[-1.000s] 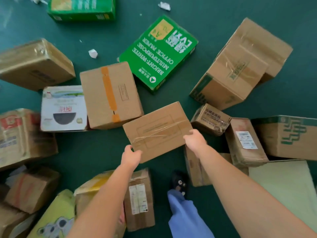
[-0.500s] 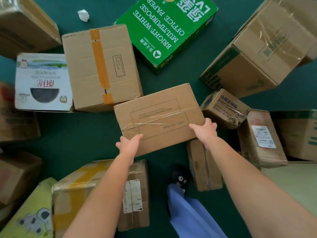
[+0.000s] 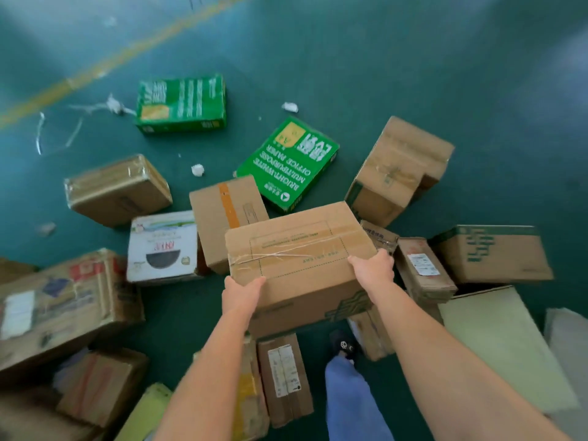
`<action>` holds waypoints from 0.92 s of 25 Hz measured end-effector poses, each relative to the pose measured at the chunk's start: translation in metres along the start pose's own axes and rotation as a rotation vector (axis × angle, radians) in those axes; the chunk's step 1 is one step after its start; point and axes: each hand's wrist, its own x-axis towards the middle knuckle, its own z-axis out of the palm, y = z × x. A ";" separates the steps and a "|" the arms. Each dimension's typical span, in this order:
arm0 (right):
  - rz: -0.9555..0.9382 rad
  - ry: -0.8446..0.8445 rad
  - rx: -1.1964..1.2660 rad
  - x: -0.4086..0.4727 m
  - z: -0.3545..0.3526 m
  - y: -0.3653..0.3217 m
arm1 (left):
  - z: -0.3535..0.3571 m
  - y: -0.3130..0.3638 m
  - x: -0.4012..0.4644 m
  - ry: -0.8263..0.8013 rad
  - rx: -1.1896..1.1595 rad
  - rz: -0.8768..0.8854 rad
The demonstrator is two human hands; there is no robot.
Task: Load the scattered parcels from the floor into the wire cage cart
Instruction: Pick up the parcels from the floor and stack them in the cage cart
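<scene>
A brown cardboard parcel (image 3: 299, 249) with clear tape across its top is lifted off the green floor, tilted a little. My left hand (image 3: 240, 292) grips its near left corner and my right hand (image 3: 372, 268) grips its near right edge. Several more parcels lie scattered below and around it: a brown box with orange tape (image 3: 222, 214), a white printed box (image 3: 162, 246), two green paper boxes (image 3: 288, 165) (image 3: 181, 103), a tall brown box (image 3: 397, 170). The wire cage cart is out of view.
More cartons crowd the left (image 3: 63, 300) and right (image 3: 493, 253). A pale green sheet (image 3: 496, 342) lies at the right. My shoe (image 3: 343, 345) and blue trouser leg stand between boxes. White paper scraps (image 3: 197, 169) dot the floor; a yellow line (image 3: 95, 71) runs far left.
Both hands closed on the brown parcel and raised it off the floor. The view pulled back and up, showing more of the floor beyond.
</scene>
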 end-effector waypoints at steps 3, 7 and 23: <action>0.022 0.073 0.128 -0.101 -0.038 0.008 | -0.063 0.016 -0.070 -0.016 0.114 0.191; 0.065 0.148 0.310 -0.216 -0.073 0.038 | -0.125 0.023 -0.160 -0.049 0.261 0.416; 0.340 0.330 0.486 -0.448 -0.178 0.317 | -0.091 -0.143 -0.401 -0.296 0.686 0.527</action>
